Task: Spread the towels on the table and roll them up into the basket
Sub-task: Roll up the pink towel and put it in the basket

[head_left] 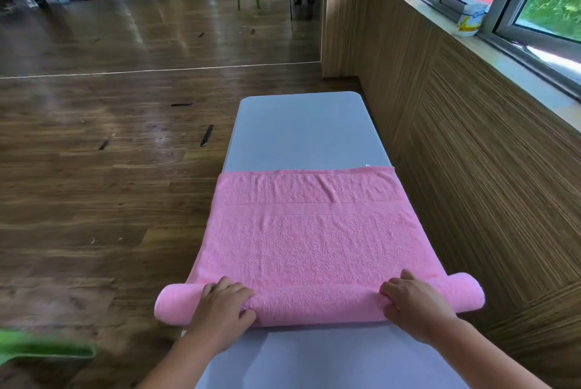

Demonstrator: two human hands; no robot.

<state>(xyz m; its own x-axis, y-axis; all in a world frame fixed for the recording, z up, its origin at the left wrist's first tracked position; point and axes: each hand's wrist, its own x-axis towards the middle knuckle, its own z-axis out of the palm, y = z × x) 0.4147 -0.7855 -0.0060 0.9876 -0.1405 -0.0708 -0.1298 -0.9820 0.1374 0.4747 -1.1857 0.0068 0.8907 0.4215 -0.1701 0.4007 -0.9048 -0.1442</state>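
One pink terry towel (309, 240), near end rolled into a cylinder, on one smooth grey table (301, 134). Left hand (221, 310) and right hand (415, 303), lower frame, fingers curled gripping the roll.

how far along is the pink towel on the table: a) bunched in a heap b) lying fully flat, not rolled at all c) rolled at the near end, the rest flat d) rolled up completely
C: the pink towel has a roll at its near end, gripped by the left hand and the right hand, while the rest lies flat on the table.
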